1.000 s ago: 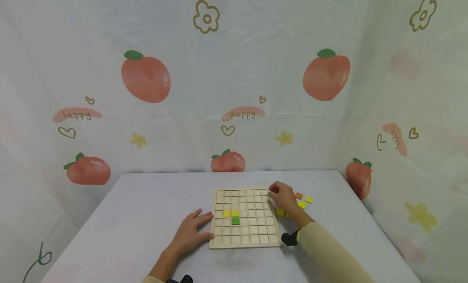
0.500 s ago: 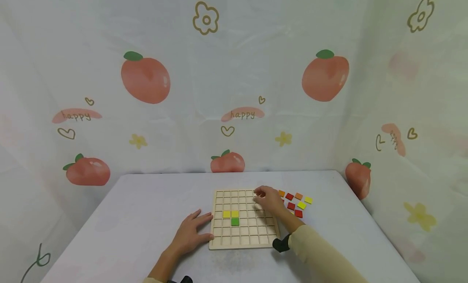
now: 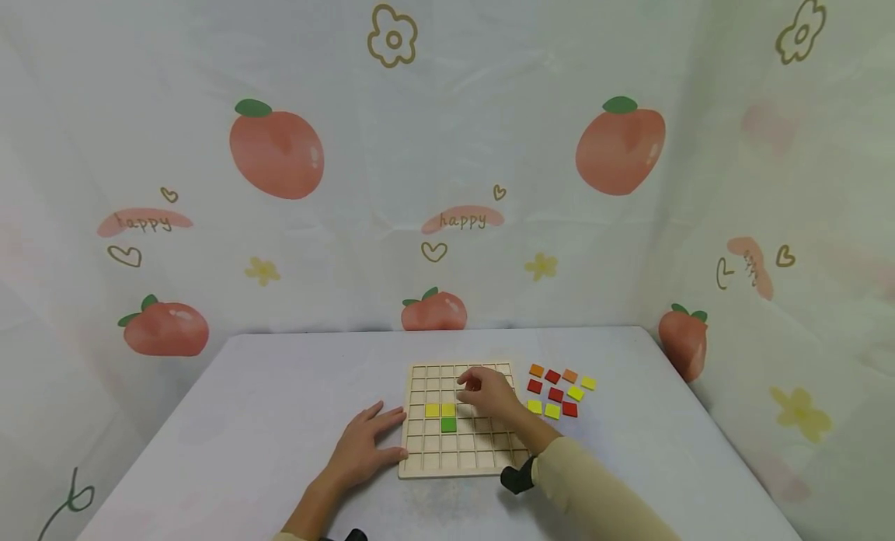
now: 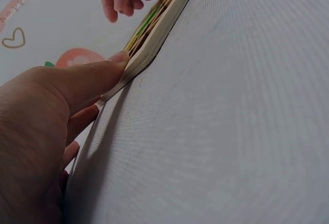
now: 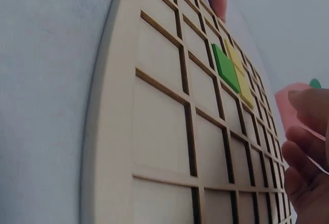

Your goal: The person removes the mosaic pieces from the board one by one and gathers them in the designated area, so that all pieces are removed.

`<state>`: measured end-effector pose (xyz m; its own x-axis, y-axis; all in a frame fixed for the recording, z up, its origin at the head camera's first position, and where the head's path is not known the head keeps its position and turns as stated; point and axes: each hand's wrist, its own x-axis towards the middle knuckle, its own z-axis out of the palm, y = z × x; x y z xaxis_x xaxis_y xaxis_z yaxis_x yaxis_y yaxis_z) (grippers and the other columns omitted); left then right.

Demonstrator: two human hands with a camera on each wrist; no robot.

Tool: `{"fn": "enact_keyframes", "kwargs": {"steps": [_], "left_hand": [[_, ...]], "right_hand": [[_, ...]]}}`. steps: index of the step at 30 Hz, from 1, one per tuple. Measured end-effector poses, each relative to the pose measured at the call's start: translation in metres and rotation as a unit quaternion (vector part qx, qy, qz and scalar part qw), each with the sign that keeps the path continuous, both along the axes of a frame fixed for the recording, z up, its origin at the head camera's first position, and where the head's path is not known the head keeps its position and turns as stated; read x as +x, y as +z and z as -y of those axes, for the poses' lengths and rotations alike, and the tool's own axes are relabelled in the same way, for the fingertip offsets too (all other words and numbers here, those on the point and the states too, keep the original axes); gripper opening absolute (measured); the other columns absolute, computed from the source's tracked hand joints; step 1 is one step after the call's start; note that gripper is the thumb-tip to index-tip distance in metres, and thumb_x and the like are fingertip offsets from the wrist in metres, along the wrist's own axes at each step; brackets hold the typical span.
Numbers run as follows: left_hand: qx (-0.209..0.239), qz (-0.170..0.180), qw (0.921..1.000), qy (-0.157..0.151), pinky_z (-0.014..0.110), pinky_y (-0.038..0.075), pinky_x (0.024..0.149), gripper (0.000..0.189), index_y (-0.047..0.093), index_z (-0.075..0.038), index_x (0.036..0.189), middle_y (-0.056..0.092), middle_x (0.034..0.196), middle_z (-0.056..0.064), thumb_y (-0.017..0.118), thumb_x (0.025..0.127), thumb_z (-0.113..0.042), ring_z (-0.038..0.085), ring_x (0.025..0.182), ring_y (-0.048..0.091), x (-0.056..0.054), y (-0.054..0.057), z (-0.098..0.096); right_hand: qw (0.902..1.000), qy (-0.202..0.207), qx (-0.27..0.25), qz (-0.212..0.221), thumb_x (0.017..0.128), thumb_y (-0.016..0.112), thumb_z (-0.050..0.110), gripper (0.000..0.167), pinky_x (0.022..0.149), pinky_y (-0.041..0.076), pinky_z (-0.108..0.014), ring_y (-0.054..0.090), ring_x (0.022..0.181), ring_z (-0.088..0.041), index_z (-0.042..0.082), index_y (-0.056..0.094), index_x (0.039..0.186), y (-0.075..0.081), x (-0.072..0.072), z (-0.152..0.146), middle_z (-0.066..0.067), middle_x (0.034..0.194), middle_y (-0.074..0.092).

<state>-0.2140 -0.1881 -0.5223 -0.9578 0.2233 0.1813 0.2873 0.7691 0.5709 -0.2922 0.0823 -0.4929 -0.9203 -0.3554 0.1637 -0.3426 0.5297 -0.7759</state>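
In the head view a wooden grid board lies on the table. Two yellow tiles sit side by side in its cells, with a green tile just below the right one. My left hand rests against the board's left edge, fingers extended; the left wrist view has its thumb touching the rim near a corner. Above the board's middle hovers my right hand, fingers loosely curved. A gap shows between its thumb and fingers in the right wrist view, and no tile is visible there.
Right of the board lie several loose tiles: red, orange and yellow. The white table extends around the board, and a fruit-printed cloth hangs behind it.
My right hand has moved left from the board's upper right edge to above its middle, uncovering the loose tiles. The left hand stays at the left edge.
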Motion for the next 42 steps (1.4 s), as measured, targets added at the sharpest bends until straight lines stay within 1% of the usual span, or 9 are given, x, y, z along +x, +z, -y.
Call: {"fn": "enact_keyframes", "kwargs": {"steps": [4,9,14,20,25,32,36,39,42], "left_hand": [[-0.001,0.003,1.0000,0.001,0.062,0.027,0.106,0.068,0.064,-0.018,0.131,0.057,0.136,-0.003,0.077,0.074,-0.053,0.037,0.136,0.037,0.000,-0.001,0.000],[-0.002,0.005,1.0000,0.002,0.062,0.028,0.106,0.068,0.064,-0.019,0.131,0.057,0.136,-0.004,0.077,0.074,-0.053,0.037,0.136,0.037,-0.001,-0.001,0.000],[-0.004,0.005,1.0000,0.001,0.062,0.028,0.106,0.068,0.064,-0.019,0.131,0.057,0.136,-0.004,0.076,0.074,-0.054,0.037,0.136,0.037,-0.001,-0.002,0.000],[-0.006,0.008,0.9999,0.002,0.063,0.028,0.105,0.068,0.063,-0.019,0.132,0.057,0.137,-0.004,0.076,0.074,-0.054,0.037,0.136,0.037,-0.001,-0.002,0.000],[-0.007,0.014,0.9999,0.004,0.063,0.027,0.105,0.068,0.063,-0.019,0.132,0.057,0.137,-0.004,0.076,0.074,-0.054,0.037,0.136,0.036,-0.001,-0.001,0.000],[-0.009,0.017,0.9998,0.007,0.063,0.027,0.105,0.068,0.063,-0.019,0.132,0.057,0.137,-0.004,0.076,0.075,-0.054,0.036,0.137,0.036,-0.001,0.000,-0.001],[-0.008,0.014,0.9999,0.004,0.063,0.028,0.105,0.068,0.063,-0.019,0.132,0.057,0.137,-0.004,0.075,0.075,-0.054,0.036,0.137,0.036,-0.001,0.000,-0.001],[-0.004,0.007,1.0000,0.001,0.062,0.028,0.106,0.068,0.063,-0.018,0.132,0.057,0.136,-0.005,0.076,0.075,-0.053,0.036,0.137,0.036,-0.001,-0.001,0.000],[0.001,-0.001,1.0000,-0.001,0.061,0.028,0.106,0.067,0.064,-0.018,0.131,0.057,0.136,-0.006,0.078,0.074,-0.051,0.035,0.136,0.037,-0.002,-0.002,0.001]], "right_hand": [[0.9994,0.026,0.013,0.019,0.086,0.074,0.014,0.018,0.063,0.045,-0.027,0.051,0.074,-0.014,0.007,0.068,0.101,-0.001,0.003,0.006,0.004,0.080,0.056],[0.9968,0.048,0.055,0.033,0.084,0.077,0.018,0.012,0.064,0.044,-0.028,0.051,0.073,-0.012,0.014,0.068,0.091,-0.002,0.006,0.009,0.006,0.078,0.056],[0.9948,0.052,0.085,0.022,0.082,0.079,0.018,0.012,0.062,0.042,-0.027,0.049,0.069,-0.011,0.016,0.067,0.086,-0.003,0.006,0.012,0.006,0.074,0.054],[0.9933,0.051,0.104,0.009,0.081,0.079,0.017,0.015,0.061,0.041,-0.027,0.048,0.067,-0.010,0.016,0.066,0.086,-0.004,0.006,0.014,0.007,0.073,0.054],[0.9921,0.043,0.118,0.008,0.081,0.080,0.020,0.016,0.061,0.041,-0.027,0.048,0.067,-0.010,0.016,0.065,0.087,-0.004,0.006,0.015,0.006,0.072,0.053],[0.9922,0.042,0.116,0.010,0.081,0.080,0.021,0.019,0.061,0.041,-0.028,0.048,0.066,-0.010,0.017,0.063,0.086,-0.005,0.005,0.016,0.006,0.072,0.053],[0.9933,0.035,0.108,0.025,0.080,0.081,0.021,0.020,0.061,0.041,-0.028,0.048,0.068,-0.011,0.017,0.062,0.087,-0.005,0.004,0.017,0.005,0.074,0.053],[0.9949,0.034,0.088,0.035,0.080,0.081,0.019,0.021,0.061,0.041,-0.028,0.049,0.069,-0.012,0.015,0.061,0.087,-0.005,0.004,0.017,0.004,0.075,0.054],[0.9970,0.038,0.060,0.031,0.080,0.080,0.017,0.020,0.062,0.043,-0.028,0.050,0.069,-0.011,0.014,0.061,0.086,-0.006,0.005,0.017,0.004,0.076,0.054]]}}
